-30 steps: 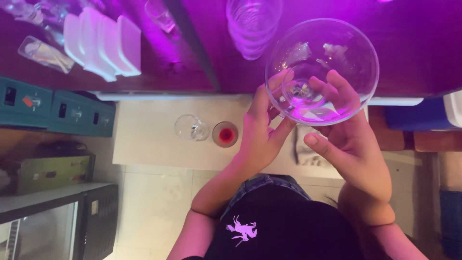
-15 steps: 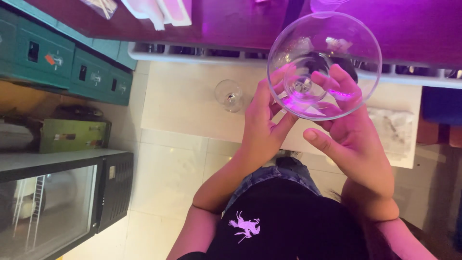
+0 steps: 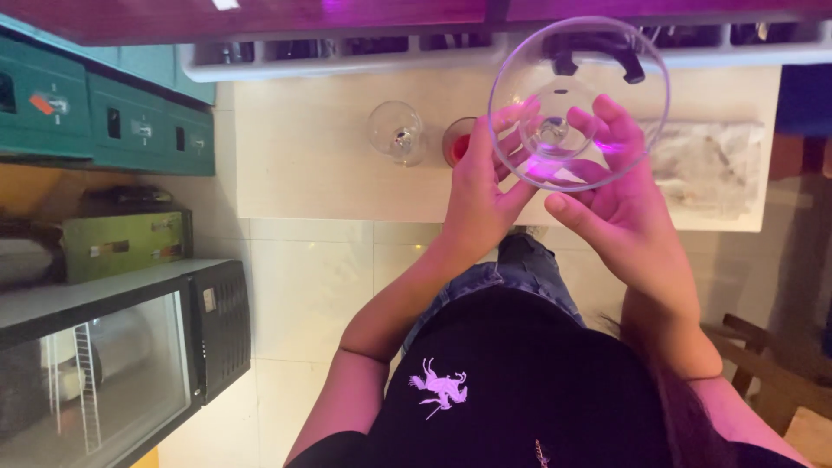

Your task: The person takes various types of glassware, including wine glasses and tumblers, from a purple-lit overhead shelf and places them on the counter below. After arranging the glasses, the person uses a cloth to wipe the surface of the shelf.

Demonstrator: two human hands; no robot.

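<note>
Large clear glass bowl (image 3: 579, 102): being held up in front of the body, mouth facing the camera; left hand (image 3: 485, 186) gripping its left rim, fingers curling against the wall; right hand (image 3: 620, 204) cupping the lower right side, fingers spreading behind the glass. Below, on the pale counter (image 3: 312, 165): small stemmed glass (image 3: 396, 132) standing just beside a glass of red liquid (image 3: 458, 143); crumpled plastic wrap (image 3: 706, 165) lying at right.

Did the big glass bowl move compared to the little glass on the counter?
Cannot tell. The bowl sits right of the little glass as before, both hands on it; the camera itself tilted down.
</note>
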